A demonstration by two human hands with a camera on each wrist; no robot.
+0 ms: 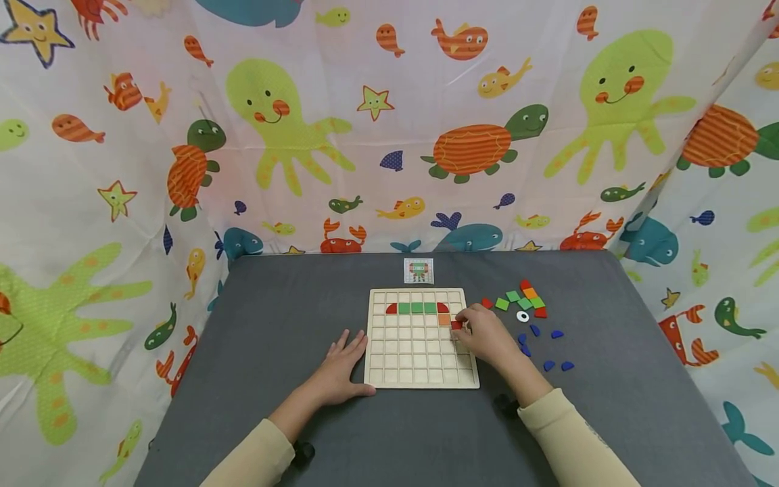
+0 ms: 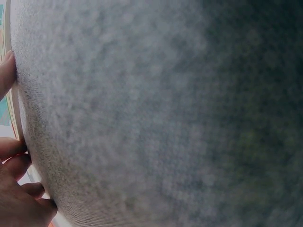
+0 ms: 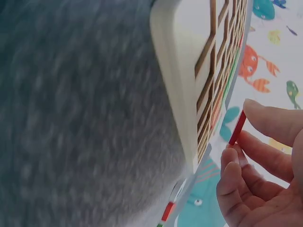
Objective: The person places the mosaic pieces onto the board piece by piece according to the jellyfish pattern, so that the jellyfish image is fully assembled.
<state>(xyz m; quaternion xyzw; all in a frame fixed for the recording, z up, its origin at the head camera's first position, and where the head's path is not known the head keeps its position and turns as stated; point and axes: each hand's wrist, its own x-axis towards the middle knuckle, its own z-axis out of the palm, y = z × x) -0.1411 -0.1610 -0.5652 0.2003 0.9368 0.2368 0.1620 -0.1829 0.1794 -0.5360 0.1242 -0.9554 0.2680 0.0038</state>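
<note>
A pale wooden grid board (image 1: 420,387) lies on the grey table. Its second row holds a red curved piece (image 1: 391,308), several green squares (image 1: 416,308) and another red curved piece (image 1: 442,308), with an orange square (image 1: 445,319) below. My right hand (image 1: 489,338) pinches a red piece (image 1: 456,325) over the board's right side; in the right wrist view the red piece (image 3: 238,127) is between thumb and fingertips of that hand (image 3: 265,165). My left hand (image 1: 337,372) touches the board's left edge with spread fingers, the thumb by the lower left corner.
A small pattern card (image 1: 418,271) lies behind the board. To the right are loose red, orange and green squares (image 1: 525,304), a white ring (image 1: 523,316) and several blue pieces (image 1: 535,330). A curtain printed with sea animals (image 1: 475,149) hangs behind the grey table (image 1: 292,291).
</note>
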